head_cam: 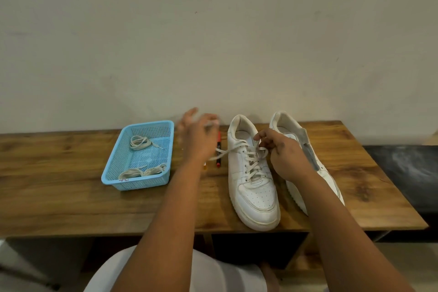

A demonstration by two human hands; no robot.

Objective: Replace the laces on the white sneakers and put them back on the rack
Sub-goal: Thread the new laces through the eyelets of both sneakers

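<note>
Two white sneakers stood on the wooden desk [71,199], toes toward the near edge. The laced sneaker [253,187] sat upright at centre; the second sneaker [296,133], just to its right and partly hidden by the right forearm, leaned on its side with a grey inner face showing. The right hand [284,152] made a pinching grip on the flat lace [251,161] at the upper eyelets. The left hand [196,135], blurred, hovered with fingers spread, and its grip held nothing that could be made out; a loose lace end trailed leftward beneath it.

The lace appeared soft, limp and light, likely to slip through the eyelets only when taken near its tip or at a crossing and drawn along its length. The uppers looked smooth and semi-stiff, with perforated toe boxes and thick rubber soles, so a shoe would probably be best steadied by the heel collar or sole.

At left, a pale blue perforated plastic basket [113,168] held two coiled lace bundles [139,143]. A red marker [218,149] lay between basket and shoe. No rack was visible.
</note>
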